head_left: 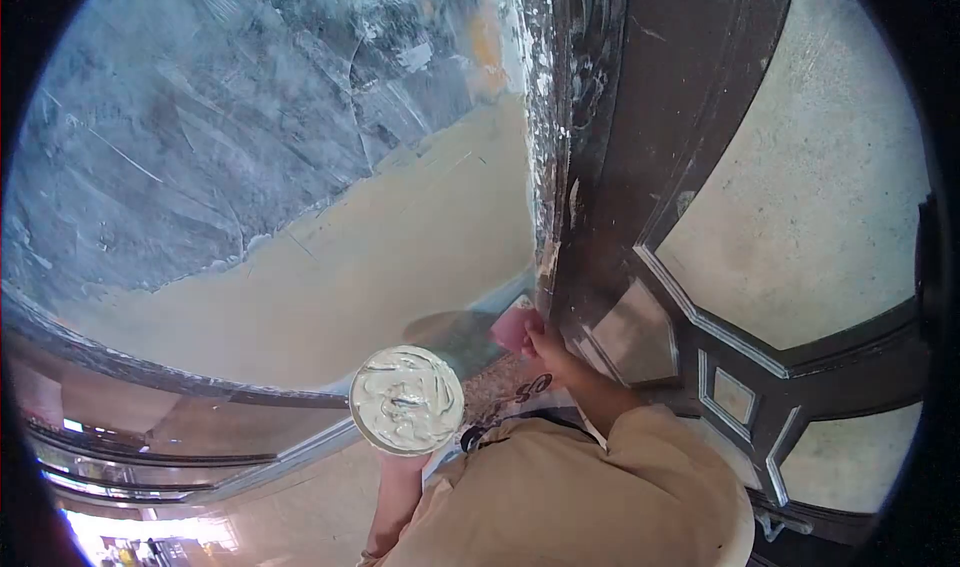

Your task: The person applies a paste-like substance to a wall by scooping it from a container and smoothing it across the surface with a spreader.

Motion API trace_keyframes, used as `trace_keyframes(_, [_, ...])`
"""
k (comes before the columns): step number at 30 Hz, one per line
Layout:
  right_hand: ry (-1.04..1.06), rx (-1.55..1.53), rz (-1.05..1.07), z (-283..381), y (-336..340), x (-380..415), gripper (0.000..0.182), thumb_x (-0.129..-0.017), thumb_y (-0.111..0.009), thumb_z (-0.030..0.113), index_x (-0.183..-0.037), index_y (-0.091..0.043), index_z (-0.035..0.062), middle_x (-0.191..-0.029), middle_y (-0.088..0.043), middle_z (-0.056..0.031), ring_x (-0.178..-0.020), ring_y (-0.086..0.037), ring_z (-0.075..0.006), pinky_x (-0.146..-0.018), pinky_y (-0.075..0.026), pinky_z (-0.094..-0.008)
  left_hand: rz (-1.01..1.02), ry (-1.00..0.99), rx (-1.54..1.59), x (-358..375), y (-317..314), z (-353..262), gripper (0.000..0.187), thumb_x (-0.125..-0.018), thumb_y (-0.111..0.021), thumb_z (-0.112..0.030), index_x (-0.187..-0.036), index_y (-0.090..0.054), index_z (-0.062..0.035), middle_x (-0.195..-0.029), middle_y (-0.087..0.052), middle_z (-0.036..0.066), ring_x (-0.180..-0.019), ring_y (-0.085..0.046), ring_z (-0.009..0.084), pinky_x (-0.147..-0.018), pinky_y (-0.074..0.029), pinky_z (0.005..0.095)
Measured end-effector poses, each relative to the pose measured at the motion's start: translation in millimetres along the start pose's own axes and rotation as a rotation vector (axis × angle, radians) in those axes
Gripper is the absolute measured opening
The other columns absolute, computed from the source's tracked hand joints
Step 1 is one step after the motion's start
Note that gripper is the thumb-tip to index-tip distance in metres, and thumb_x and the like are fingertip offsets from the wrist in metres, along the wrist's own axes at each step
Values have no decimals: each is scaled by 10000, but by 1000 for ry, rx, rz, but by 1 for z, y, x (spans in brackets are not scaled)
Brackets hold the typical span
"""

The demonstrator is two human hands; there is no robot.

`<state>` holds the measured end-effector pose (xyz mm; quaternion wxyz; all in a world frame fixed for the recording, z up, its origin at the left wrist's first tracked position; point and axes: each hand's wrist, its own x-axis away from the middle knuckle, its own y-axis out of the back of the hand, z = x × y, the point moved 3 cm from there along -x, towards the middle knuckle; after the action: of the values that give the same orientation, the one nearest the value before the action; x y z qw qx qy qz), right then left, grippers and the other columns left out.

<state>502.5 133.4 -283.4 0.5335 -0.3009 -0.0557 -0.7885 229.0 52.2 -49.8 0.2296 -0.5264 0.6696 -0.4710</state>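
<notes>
My left hand (404,463) is under a round tub of white putty (406,401), supporting it from below. Most of its fingers are hidden by the tub, whose contents are swirled and uneven. My right hand (543,343) grips a pink putty spreader (511,327), with some pale putty near its top edge. The spreader is low beside the corner where the wall meets the dark wooden frame. The wall (400,257) is smooth and beige in its lower part, while its upper part (220,117) has streaky blue-grey patches with a ragged lower boundary.
A dark door frame (600,147) with white smears runs up the right of the wall. Beyond it stands a panelled door (740,375) with pale panels. At lower left, a dark curved trim (200,377) borders the wall, and bright light enters there.
</notes>
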Motion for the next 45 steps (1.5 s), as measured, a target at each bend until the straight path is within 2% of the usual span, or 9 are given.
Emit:
trace_keyframes(4, [-88, -30, 191, 3, 5, 25, 370, -896, -634, 331, -1085, -542, 26, -692, -580, -57, -505, -582, -159, -437, -489, -301, 136, -43, 5, 0, -10, 1, 643, -921, -382, -529, -1419, -344, -124, -1446, -379, 119, -1316, -372, 344, -1099, -277, 529])
trace_keyframes(12, [458, 133, 175, 153, -69, 48, 347, -917, -597, 316, -1035, -502, 4, -701, -571, -59, -527, -602, -143, -453, -493, -254, -77, 31, 184, -12, -10, 17, 605, -928, -418, -485, -1383, -395, -87, -1410, -428, 129, -1290, -414, 320, -1080, -332, 492])
trace_keyframes(18, [174, 167, -59, 65, -23, -11, 315, -918, -595, 293, -1088, -508, 42, -700, -574, -49, -488, -579, -149, -413, -472, -250, 17, -54, 73, -5, -13, 25, 643, -910, -431, -520, -1401, -371, -108, -1434, -395, 116, -1305, -393, 316, -1094, -310, 493])
trace_keyframes(24, [51, 192, 174, 12, 15, 17, 294, -907, -607, 217, -1124, -495, 54, -783, -590, -63, -528, -594, -146, -433, -480, -256, 30, -197, -212, 8, 22, 25, 687, -888, -354, -579, -1419, -363, -144, -1458, -369, 105, -1328, -349, 360, -1094, -269, 554])
trace_keyframes(26, [85, 223, 223, 26, 17, 22, 281, -903, -607, 193, -1117, -495, 48, -797, -592, -60, -536, -596, -143, -443, -485, -257, -134, -59, 264, 2, 31, 24, 677, -889, -350, -563, -1409, -379, -129, -1449, -381, 116, -1316, -366, 365, -1087, -278, 562])
trace_keyframes(35, [335, 228, 316, 99, 11, 27, 330, -896, -625, 202, -1134, -487, 19, -819, -595, -70, -625, -626, -131, -518, -494, -267, 73, -43, 239, -11, -34, 28, 620, -928, -395, -509, -1399, -371, -107, -1429, -400, 124, -1293, -409, 326, -1078, -336, 502])
trace_keyframes(40, [868, 951, 243, 158, -12, 78, 220, -881, -616, 184, -1007, -583, 7, -834, -611, -118, -692, -634, -257, -629, -506, -381, 195, -256, -283, -3, -41, 25, 611, -934, -370, -510, -1406, -366, -122, -1439, -389, 117, -1295, -405, 315, -1086, -317, 502])
trace_keyframes(41, [875, 954, 245, 168, -19, 82, 220, -881, -616, 184, -1007, -583, 7, -834, -611, -118, -692, -634, -257, -629, -506, -381, 98, 11, 389, -10, -27, 29, 609, -937, -348, -518, -1405, -368, -130, -1443, -388, 105, -1304, -392, 316, -1092, -306, 496])
trace_keyframes(45, [1065, 1141, 283, 193, -51, 91, 169, -877, -590, 178, -998, -623, 65, -877, -611, -120, -799, -611, -325, -687, -506, -419, 114, 5, 370, -6, -20, 29, 605, -938, -333, -524, -1407, -369, -143, -1452, -380, 91, -1314, -381, 312, -1099, -294, 491])
